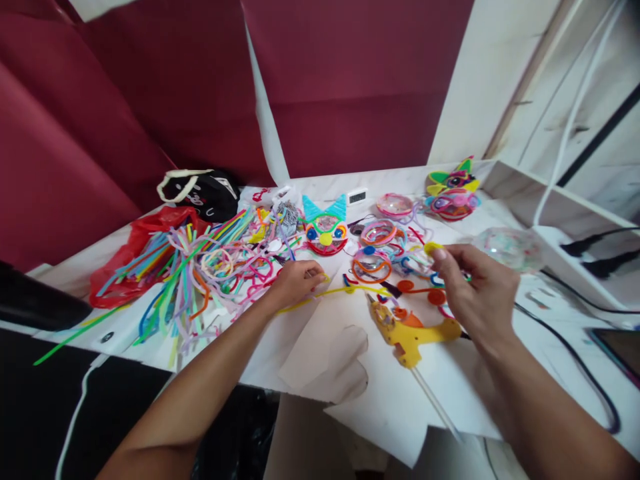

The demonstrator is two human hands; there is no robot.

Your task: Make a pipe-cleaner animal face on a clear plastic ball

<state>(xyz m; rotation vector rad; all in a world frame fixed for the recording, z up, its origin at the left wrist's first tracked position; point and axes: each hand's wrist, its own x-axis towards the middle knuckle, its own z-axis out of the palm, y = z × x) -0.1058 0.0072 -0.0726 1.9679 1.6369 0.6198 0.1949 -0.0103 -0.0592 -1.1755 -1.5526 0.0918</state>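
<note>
My left hand (297, 287) is closed in a pinch over the table's front middle, with a small bit of yellow pipe cleaner (325, 277) at its fingertips. Beside it a long yellow pipe cleaner (333, 291) stretches across the white paper. Raised at the right, my right hand (475, 290) pinches a small round yellow pipe-cleaner coil (433, 247) between thumb and finger. A yellow glue gun (413, 337) lies between the hands, its nozzle pointing away and left, a clear glue stick trailing from its back. Orange coils (436, 296) lie just left of my right hand.
A pipe-cleaner face with blue ears (325, 227) stands at the back middle. Bundled pipe cleaners (185, 287) and a red plastic bag (145, 243) fill the left. Wrapped clear discs (377, 233), a power strip (565, 243), black cables and a phone (620, 350) are rightward.
</note>
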